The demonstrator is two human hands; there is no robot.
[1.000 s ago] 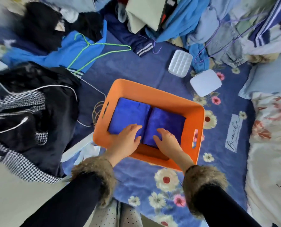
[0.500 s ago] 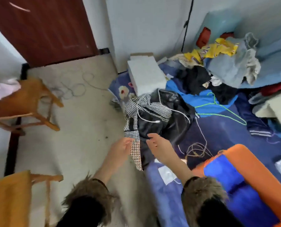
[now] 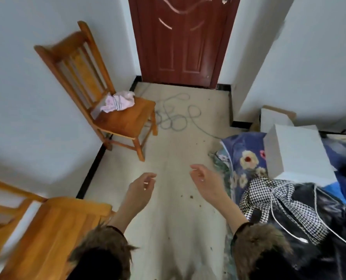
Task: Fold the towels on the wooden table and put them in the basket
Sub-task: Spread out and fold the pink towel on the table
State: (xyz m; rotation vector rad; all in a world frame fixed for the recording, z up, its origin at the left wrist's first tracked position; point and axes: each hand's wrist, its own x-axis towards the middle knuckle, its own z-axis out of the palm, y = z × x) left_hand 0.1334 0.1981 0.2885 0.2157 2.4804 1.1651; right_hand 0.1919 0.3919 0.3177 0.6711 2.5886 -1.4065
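Observation:
My left hand (image 3: 141, 187) and my right hand (image 3: 205, 180) hang in the air over the pale floor, fingers loosely curled, holding nothing. A crumpled pink-and-white cloth (image 3: 117, 102) lies on the seat of a wooden chair (image 3: 125, 120) ahead on the left. The orange basket and the blue towels are out of view. A second wooden seat (image 3: 53, 225) stands at the lower left, beside my left sleeve.
A dark red door (image 3: 183, 41) is straight ahead. A coiled cable (image 3: 174, 116) lies on the floor before it. On the right is the bed with a floral blue sheet (image 3: 242, 152), a white box (image 3: 297, 154) and a black and houndstooth garment (image 3: 285, 201).
My view has swung left from the basket on the bed to the floor, door and chairs. Both hands left the blue towels in the basket and now hang free.

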